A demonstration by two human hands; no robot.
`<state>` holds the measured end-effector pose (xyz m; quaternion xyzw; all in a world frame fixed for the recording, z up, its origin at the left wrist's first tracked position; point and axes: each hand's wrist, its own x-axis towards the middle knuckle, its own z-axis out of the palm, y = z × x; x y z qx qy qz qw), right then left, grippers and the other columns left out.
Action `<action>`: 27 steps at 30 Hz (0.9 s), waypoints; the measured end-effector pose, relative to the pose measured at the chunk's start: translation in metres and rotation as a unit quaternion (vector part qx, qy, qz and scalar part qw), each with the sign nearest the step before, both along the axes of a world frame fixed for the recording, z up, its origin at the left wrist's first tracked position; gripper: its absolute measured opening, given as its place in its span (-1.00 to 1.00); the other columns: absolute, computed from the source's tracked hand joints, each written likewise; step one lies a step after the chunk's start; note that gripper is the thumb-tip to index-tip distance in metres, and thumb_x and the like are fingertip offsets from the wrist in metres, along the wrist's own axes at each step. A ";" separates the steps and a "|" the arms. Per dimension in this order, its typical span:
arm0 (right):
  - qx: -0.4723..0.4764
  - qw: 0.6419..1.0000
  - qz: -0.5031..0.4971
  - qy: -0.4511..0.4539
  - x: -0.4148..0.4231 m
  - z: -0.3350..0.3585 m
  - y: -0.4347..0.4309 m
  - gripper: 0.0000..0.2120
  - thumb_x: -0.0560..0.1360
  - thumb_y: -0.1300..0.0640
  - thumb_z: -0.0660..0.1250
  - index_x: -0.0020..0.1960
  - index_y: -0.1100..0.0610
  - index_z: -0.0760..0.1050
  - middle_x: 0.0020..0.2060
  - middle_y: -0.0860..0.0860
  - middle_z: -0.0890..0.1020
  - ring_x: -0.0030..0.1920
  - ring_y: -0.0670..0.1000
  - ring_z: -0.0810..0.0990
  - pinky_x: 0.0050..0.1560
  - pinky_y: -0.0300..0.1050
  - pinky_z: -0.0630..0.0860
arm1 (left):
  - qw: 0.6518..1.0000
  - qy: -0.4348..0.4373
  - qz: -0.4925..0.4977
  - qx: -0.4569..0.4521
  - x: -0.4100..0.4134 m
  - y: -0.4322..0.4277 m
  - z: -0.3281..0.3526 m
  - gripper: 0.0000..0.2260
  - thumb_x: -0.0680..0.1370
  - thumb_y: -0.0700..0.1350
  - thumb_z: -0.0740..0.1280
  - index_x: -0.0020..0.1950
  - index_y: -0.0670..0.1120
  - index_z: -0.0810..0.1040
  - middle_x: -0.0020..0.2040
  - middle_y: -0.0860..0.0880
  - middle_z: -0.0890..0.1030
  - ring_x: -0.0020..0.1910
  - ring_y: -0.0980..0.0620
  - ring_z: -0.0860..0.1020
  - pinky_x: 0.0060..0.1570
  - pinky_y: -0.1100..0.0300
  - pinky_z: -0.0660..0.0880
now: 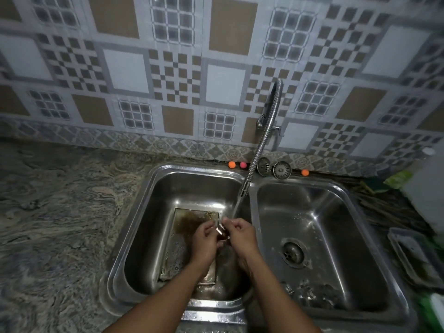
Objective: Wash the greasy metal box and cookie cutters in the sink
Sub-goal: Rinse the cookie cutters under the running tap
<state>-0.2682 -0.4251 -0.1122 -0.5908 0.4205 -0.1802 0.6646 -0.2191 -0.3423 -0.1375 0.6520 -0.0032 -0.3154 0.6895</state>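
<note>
A greasy metal box (182,236) with brown residue inside lies flat in the left basin of the double sink (249,306). Above it my left hand (205,241) and my right hand (241,233) meet around a small shiny cookie cutter (221,230), fingers of both curled on it. Water runs from the flexible tap (258,150) down onto the cutter and my right hand. Several more metal cutters (310,293) lie in the near part of the right basin.
Two drain strainers (274,168) and small orange and pink balls (231,164) sit on the sink's back ledge. The right basin's drain (293,253) is open. A tray (413,255) and green packaging sit on the right counter. Marbled counter spreads to the left.
</note>
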 end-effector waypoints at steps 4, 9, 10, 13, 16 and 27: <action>0.003 0.999 -0.018 -0.046 -0.004 0.009 -0.006 -0.69 0.45 0.25 0.46 0.10 0.15 0.40 -0.13 0.11 0.65 -0.11 0.11 0.66 -0.20 -0.12 0.58 | 0.994 0.092 0.018 -0.053 0.002 -0.014 0.024 -0.80 0.63 -0.19 0.24 0.10 -0.23 0.63 0.01 -0.24 0.69 0.00 -0.17 0.67 -0.11 0.03 0.61; -0.054 0.995 0.089 -0.004 -0.009 0.001 -0.013 -0.85 0.54 0.23 0.35 0.08 0.08 0.56 -0.08 0.11 0.69 -0.08 0.11 0.67 -0.04 0.04 0.61 | 0.997 0.061 0.035 -0.043 0.007 -0.017 0.036 -0.79 0.56 -0.32 0.35 0.14 -0.11 0.61 -0.07 -0.16 0.70 -0.31 0.04 0.61 -0.39 0.24 0.53; -0.073 0.994 0.085 0.000 -0.010 0.002 -0.012 -0.91 0.56 0.22 0.32 0.00 0.10 0.59 -0.13 0.11 0.70 -0.13 0.09 0.66 -0.08 0.00 0.60 | 0.997 0.061 0.032 -0.042 0.009 -0.018 0.037 -0.77 0.55 -0.36 0.35 0.15 -0.14 0.61 -0.06 -0.17 0.70 -0.36 0.05 0.58 -0.42 0.25 0.52; -0.160 0.985 0.053 0.034 -0.009 0.004 -0.014 -0.83 0.61 0.14 0.23 -0.07 0.10 0.58 -0.22 0.03 0.67 -0.19 -0.02 0.62 -0.17 -0.16 0.51 | 0.996 0.063 0.036 -0.054 0.010 -0.021 0.040 -0.73 0.51 -0.40 0.38 0.18 -0.22 0.59 -0.03 -0.19 0.70 -0.24 0.02 0.65 -0.33 0.25 0.60; -0.222 0.970 0.069 0.077 -0.006 0.005 -0.019 -0.70 0.63 0.08 0.16 -0.20 0.07 0.56 -0.32 0.00 0.65 -0.29 -0.05 0.58 -0.24 -0.15 0.45 | 0.993 0.081 0.064 -0.058 0.011 -0.024 0.040 -0.74 0.49 -0.32 0.45 0.17 -0.21 0.58 -0.06 -0.16 0.70 -0.22 0.01 0.67 -0.31 0.24 0.58; -0.061 0.995 0.061 -0.052 -0.006 0.010 -0.015 -0.61 0.65 -0.02 0.15 -0.07 0.26 0.58 -0.35 0.10 0.63 -0.33 0.03 0.59 -0.31 -0.11 0.51 | 0.989 0.126 -0.031 -0.071 0.023 -0.026 0.047 -0.71 0.60 0.03 0.30 0.08 -0.18 0.63 -0.17 -0.16 0.69 -0.37 -0.02 0.58 -0.37 0.14 0.52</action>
